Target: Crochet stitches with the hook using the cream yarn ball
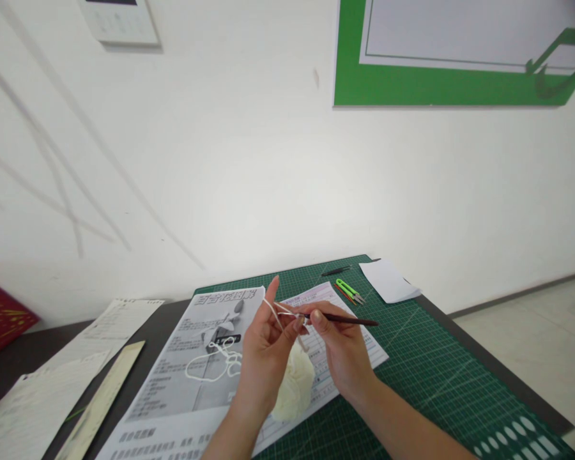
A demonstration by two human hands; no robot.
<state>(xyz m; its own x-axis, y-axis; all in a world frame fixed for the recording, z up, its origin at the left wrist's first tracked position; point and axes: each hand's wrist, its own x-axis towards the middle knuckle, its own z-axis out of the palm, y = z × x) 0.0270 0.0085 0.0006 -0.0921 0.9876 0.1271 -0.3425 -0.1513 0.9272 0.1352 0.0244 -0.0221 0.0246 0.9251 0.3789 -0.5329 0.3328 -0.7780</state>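
Head view: the left hand [263, 348] has its index finger raised and spread from the rest, with a cream yarn strand [271, 308] running over it, while its thumb and another finger close in a pinch on the yarn. The right hand [347, 354] grips a slim brown tool [352, 319] between thumb and fingers, its dark shaft jutting to the right and its other end meeting the yarn at the pinch. A cream yarn ball [294, 386] sits below, between the wrists, on printed sheets [160, 390]; loose loops of yarn [199, 378] lie left of the left hand. Right of the right forearm, the green cutting mat [441, 390] stretches bare toward the dark table edge. Beyond the hands, well apart, lie green snips [345, 287] and a white paper [388, 281]. The tool's tip is too small to make out; the left hand partly covers the ball, and the picture's bottom edge cuts off both forearms.
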